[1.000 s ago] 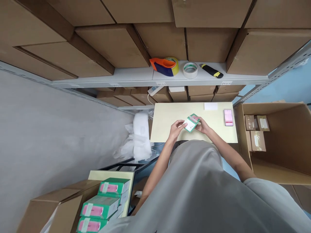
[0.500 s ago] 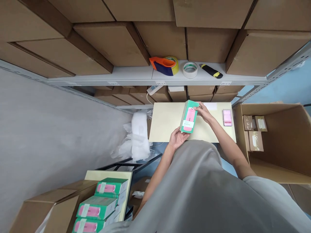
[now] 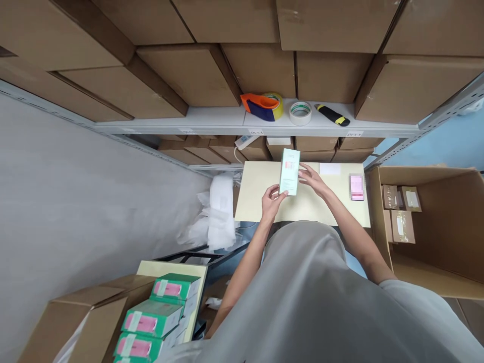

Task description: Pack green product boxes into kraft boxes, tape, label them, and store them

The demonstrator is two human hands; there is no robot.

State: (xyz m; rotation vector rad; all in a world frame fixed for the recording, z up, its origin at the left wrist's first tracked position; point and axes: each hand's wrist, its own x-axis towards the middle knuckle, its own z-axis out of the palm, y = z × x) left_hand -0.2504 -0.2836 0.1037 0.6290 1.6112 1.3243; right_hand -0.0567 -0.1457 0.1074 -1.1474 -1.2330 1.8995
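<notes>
A small carton is held up over the cream table, its pale printed side facing me. My left hand grips its lower left corner, thumb on the front and fingers along the side. At the carton's right edge is my right hand, fingers stretched out and loosely apart; the fingertips are at the edge, perhaps just touching it. On the tabletop to the right lie a white paper and a phone with a pink screen.
Above the table, a shelf bears a tape dispenser, a tape roll, a utility knife and large cartons. Green boxes are stacked lower left, beside white wrap. An open carton stands right.
The small carton has been turned from its green face with the pink picture to a pale printed side. The left thumb has come onto its front, and the right fingers have loosened.
</notes>
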